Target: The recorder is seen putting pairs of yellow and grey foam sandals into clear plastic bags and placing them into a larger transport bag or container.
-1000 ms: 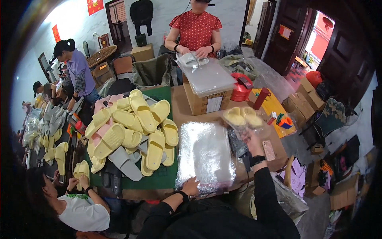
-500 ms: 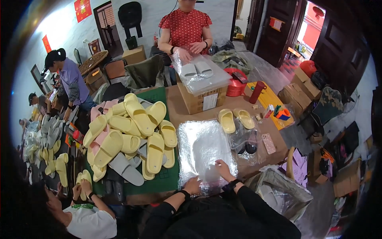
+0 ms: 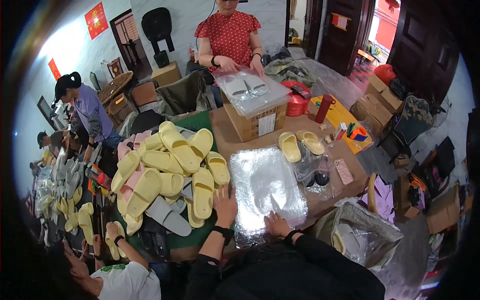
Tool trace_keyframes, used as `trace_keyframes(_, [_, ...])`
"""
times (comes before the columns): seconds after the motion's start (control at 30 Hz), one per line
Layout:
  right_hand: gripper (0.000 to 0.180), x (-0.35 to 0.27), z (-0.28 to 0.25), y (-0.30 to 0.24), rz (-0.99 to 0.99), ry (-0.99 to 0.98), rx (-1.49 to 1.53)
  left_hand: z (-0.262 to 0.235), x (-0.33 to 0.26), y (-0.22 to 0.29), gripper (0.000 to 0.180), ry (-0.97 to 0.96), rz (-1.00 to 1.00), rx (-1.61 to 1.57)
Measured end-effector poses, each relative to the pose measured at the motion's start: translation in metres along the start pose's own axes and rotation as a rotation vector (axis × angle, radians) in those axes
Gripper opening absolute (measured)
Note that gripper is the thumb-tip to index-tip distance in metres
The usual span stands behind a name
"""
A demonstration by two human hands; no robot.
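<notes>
Your left hand (image 3: 226, 204) lies flat, fingers spread and holding nothing, on the left edge of the stack of clear plastic bags (image 3: 267, 187), right where the stack meets the heap of slippers. Your right hand (image 3: 276, 225) rests on the near edge of the same stack, fingers loosely apart and pressing down on the top bag, with nothing gripped. The stack lies flat on the brown worktop (image 3: 226, 136), straight in front of you, shiny and crinkled under the light.

To your left, a pile of pale yellow slippers (image 3: 170, 165) covers a green mat (image 3: 200, 121), with a few pink ones (image 3: 131, 142) at the far side and grey ones (image 3: 167, 217) at the near side. Just beyond the stack, a pair of yellow slippers (image 3: 300, 145) lies side by side on the worktop. To the right of the stack sit loose crumpled plastic (image 3: 315, 167) and a phone in a pink case (image 3: 343, 171).

Farther off stands a cardboard box (image 3: 255, 122) with bagged grey slippers (image 3: 246, 86) on top; a person in a red dotted top (image 3: 229, 35) has both hands on that bag. A red bottle (image 3: 324, 108) stands right of the box. A plastic-lined bin (image 3: 357, 235) sits by your right elbow.
</notes>
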State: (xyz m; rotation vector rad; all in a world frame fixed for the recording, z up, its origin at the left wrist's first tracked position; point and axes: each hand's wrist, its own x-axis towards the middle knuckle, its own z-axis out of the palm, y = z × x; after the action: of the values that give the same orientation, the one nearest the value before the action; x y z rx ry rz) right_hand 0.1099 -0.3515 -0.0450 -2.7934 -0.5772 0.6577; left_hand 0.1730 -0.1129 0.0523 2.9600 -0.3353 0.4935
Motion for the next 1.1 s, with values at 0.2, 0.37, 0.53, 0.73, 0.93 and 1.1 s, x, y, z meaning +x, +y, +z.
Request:
trace_keyframes(0.2, [0.060,-0.002,-0.001,-0.004,0.032,-0.014,0.020,-0.049,0.001,-0.019,0.070,-0.062,-0.756,0.006])
trace_keyframes(0.37, [0.062,-0.003,-0.008,-0.011,0.057,-0.021,0.041,-0.011,-0.031,-0.050,0.082,0.118,-0.833,-0.064])
trace_keyframes(0.53, [0.065,-0.002,-0.002,-0.011,0.080,0.001,0.040,-0.004,-0.038,-0.057,0.065,0.075,-0.921,-0.420])
trace_keyframes(0.73, [0.063,0.001,0.005,-0.006,0.052,0.008,0.059,0.012,-0.031,-0.051,0.045,0.262,-0.838,-0.615])
trace_keyframes(0.93, [0.065,0.003,0.013,0.002,0.049,-0.035,0.005,-0.004,-0.012,-0.028,0.036,0.421,-0.697,-0.924])
trace_keyframes(1.1, [0.066,-0.002,0.003,0.000,0.029,-0.067,0.050,-0.036,0.005,-0.006,0.037,0.424,-0.512,-1.043])
